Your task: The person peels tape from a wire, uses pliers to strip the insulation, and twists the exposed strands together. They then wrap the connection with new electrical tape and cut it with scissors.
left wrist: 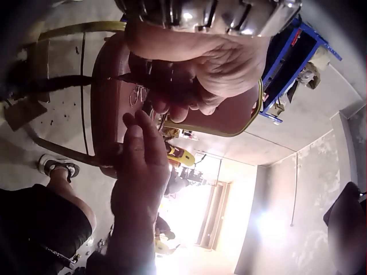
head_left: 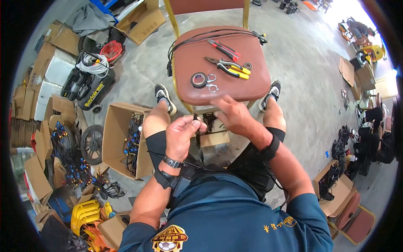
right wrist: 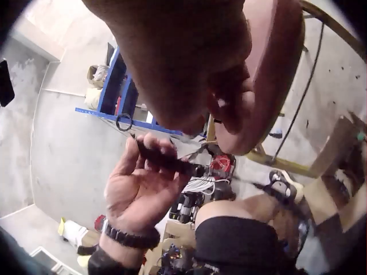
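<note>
Low in front of the chair seat, my left hand pinches a black cable between thumb and fingers. The cable hangs down between the legs in the head view; in the left wrist view its dark length runs out to the left. My right hand is just right of it by the seat's front edge, fingers extended and apart from the cable, with nothing visible in them. On the brown chair seat lie a black tape roll, scissors, yellow-handled pliers, a red utility knife and a small dark ring.
Black cables lie along the back of the seat. An open cardboard box with cables stands left of the legs, near a black-and-yellow machine. More cartons and chairs are at the right.
</note>
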Demonstrator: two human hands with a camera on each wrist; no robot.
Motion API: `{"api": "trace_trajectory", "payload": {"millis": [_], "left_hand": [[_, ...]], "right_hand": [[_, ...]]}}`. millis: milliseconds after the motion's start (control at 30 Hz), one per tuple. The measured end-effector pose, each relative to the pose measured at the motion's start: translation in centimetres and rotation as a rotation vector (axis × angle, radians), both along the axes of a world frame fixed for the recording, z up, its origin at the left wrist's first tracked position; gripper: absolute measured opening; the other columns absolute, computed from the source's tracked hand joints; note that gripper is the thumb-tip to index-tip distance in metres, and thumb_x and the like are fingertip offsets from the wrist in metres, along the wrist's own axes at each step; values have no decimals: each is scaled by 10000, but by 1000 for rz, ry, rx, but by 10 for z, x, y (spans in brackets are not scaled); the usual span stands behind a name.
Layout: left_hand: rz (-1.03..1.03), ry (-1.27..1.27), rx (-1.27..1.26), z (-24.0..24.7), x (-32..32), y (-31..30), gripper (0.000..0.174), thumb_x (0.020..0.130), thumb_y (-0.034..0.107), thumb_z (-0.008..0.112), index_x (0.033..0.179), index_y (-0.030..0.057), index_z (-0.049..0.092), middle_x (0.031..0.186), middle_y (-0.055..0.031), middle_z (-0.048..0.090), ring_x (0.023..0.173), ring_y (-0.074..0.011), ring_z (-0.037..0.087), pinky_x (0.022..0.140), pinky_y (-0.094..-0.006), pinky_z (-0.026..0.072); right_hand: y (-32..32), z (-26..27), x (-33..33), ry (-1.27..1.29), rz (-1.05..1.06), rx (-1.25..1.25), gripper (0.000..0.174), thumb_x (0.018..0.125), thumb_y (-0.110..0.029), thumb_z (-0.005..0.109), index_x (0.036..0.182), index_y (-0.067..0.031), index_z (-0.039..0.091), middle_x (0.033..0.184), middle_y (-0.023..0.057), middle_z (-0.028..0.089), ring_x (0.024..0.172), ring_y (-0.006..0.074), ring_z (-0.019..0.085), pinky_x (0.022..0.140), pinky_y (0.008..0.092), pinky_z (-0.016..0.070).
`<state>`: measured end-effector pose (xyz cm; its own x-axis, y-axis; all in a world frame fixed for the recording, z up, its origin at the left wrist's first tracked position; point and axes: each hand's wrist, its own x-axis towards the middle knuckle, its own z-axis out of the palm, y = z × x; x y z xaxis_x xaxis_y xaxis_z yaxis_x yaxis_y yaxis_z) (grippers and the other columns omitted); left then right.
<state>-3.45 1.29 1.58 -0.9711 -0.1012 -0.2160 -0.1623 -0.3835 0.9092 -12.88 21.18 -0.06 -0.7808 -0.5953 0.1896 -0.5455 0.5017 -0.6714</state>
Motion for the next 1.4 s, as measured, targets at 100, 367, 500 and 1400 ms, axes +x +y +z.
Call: {"api": "trace_trajectory", "payload": {"millis": [100,367,500,1400], "left_hand": [[-29,-43,-20,-6,4,0,98,935,64,649,988,-18,657,831,-125,707,734,-198,673,712,-328,548],[-121,-150,94,-11,10,-7,149,926,33,620,1053,-34,661,914,-128,724,827,-189,684,802,-331,535],[-148,-188,85,-19,10,-10,189,931,20,603,1108,-38,632,917,-139,723,823,-198,687,791,-336,536],[-105,-166,129,-31,-6,12,125,926,9,612,1049,-11,606,883,-130,705,750,-188,672,720,-318,555]], "right_hand": [[-27,3,-38,102,1,88,403,825,-109,659,1219,-92,579,1146,176,575,933,381,644,768,477,529],[-74,-12,-95,273,44,456,320,803,-69,597,1117,-128,615,1068,134,547,937,326,650,768,422,545],[-75,3,-111,319,-4,396,331,768,-34,630,1091,-103,607,1068,131,552,933,324,648,772,410,543],[4,-12,22,-1096,85,-488,298,905,-93,636,1194,-34,594,899,8,668,769,80,616,596,238,498]]}}
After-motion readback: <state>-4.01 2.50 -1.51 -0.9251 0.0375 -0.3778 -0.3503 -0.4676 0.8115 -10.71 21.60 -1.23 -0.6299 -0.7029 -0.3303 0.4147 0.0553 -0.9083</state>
